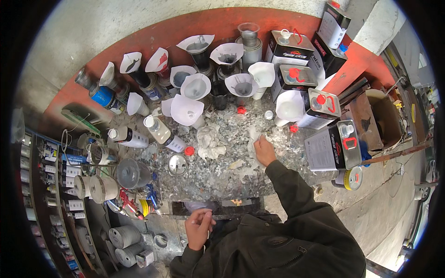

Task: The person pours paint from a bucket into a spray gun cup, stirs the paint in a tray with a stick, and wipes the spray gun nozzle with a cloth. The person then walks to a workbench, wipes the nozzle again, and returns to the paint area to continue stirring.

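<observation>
My right hand [264, 150] is closed on the worktop, its fingers on a crumpled white wipe [253, 135]. My left hand [199, 227] is held in front of my body off the table's near edge, fingers curled together; what they hold, if anything, is too small to name. A bunched white rag [211, 142] lies left of my right hand. Left of that are a red cap [189, 151] and a round metal lid or tin [178, 164]. Beyond the hands, cups with white paper strainers [187, 111] stand in a cluster, several stained grey, black or red.
Metal cans with red handles [327, 150] line the right side. Two white bottles [163, 133] lean at the left, near a clear bucket [133, 173] and a red spray gun [130, 204]. Shelves [60, 208] stand far left. The worktop [218, 178] is paint-spattered.
</observation>
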Demonstrator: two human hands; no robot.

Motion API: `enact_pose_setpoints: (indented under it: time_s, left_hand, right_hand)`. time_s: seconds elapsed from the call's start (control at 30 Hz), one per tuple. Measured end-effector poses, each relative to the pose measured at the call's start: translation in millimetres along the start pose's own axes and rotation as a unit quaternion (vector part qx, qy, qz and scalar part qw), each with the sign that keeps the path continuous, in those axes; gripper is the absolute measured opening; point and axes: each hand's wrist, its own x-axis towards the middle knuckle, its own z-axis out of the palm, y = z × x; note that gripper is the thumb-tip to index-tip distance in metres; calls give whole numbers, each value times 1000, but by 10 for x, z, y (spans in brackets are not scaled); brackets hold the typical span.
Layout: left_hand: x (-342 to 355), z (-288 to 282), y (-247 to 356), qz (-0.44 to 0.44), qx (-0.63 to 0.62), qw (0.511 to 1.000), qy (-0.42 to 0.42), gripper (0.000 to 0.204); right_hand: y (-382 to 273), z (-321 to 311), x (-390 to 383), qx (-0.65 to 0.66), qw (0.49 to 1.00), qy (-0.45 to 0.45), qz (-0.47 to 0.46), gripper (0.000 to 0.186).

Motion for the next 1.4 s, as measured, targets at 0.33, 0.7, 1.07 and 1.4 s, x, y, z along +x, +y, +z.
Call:
enact_pose_setpoints:
  time_s: [0.33, 0.7, 1.07, 1.4]
  left_hand:
    - [19, 47, 17, -3, 5, 1000, 4, 14]
    - [63, 82, -14, -21, 18, 1000, -7, 15]
    - [121, 147, -16, -25, 19, 999, -12, 15]
    - [136, 190, 7, -35, 28, 999, -4, 13]
  right_hand:
    - [362, 191, 104, 128, 991, 37, 7, 20]
    - [-127, 28, 50, 669, 687, -83, 271, 64]
    - [285, -436, -53, 595, 742, -161, 263, 87]
    - [785, -543, 28, 328, 917, 163, 156, 38]
